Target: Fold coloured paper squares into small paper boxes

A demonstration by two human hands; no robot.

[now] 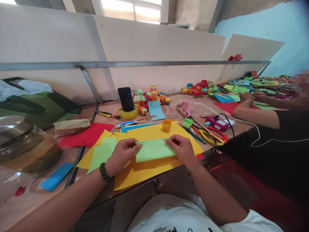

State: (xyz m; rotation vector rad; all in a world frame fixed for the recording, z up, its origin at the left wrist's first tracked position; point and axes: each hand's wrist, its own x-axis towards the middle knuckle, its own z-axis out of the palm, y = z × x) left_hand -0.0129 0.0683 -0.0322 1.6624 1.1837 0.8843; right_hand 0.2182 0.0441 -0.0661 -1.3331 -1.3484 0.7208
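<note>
A light green sheet of paper (154,150) is stretched between my two hands, above a large sheet of yellow paper (135,177). My left hand (123,150) pinches its left upper corner between thumb and fingers. At the opposite corner, my right hand (182,148) grips the paper the same way. Just beyond it stands a small yellow-orange paper piece (166,124), folded like a little box. A small green paper box (187,123) lies to its right. More green paper (102,153) rests left of my left hand.
A phone (126,99) leans by a tape roll (129,112); folded paper cubes (154,96) are heaped behind. On the right are a pink glue gun (184,109), scissors (212,137) and a co-worker's arm (256,116). A glass jar (26,154) stands left.
</note>
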